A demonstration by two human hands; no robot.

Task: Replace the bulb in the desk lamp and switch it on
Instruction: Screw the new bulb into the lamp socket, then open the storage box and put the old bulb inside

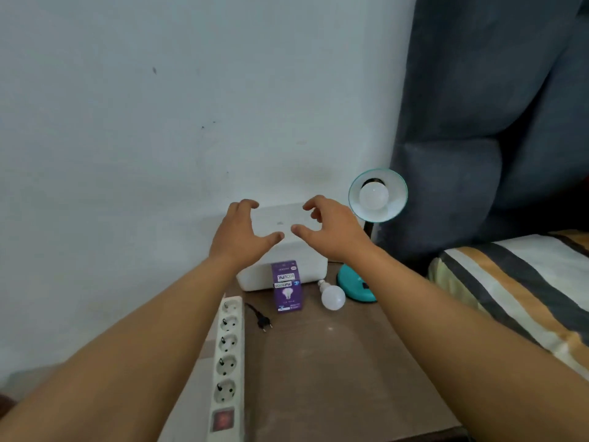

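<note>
A teal desk lamp stands at the table's back right, its base [355, 287] on the brown table and its shade [395, 202] tilted toward me with a white bulb [373, 195] screwed in. A loose white bulb [332, 296] lies beside the base, next to a purple bulb box [287, 287]. The lamp's black plug [264, 322] lies unplugged near the white power strip [227, 358]. My left hand [240, 236] and my right hand [328, 231] hover above the table, fingers spread and curled, holding nothing, left of the shade.
A white box [306, 269] sits against the pale wall behind the bulb box. A dark grey curtain [494, 122] hangs at the right above a striped bed [516, 282]. The power strip has a red switch [223, 419] at its near end.
</note>
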